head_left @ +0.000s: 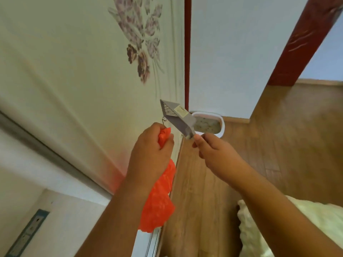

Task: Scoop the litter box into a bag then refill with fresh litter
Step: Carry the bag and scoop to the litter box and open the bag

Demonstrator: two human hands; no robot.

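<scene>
My left hand (150, 151) grips a crumpled orange plastic bag (159, 199) that hangs down below the fist. My right hand (213, 151) holds a grey slotted litter scoop (178, 117) by its handle, with the scoop head raised up and to the left. Beyond the scoop, on the wooden floor against the wall, sits a white litter box (220, 125) with pale litter inside; its left part is hidden behind the scoop.
A wall with flower-patterned paper (92, 71) runs along the left. A dark red door frame (300, 43) stands at the upper right. Wooden floor (278, 145) spreads to the right. A cream fluffy cushion (259, 229) lies at the lower right.
</scene>
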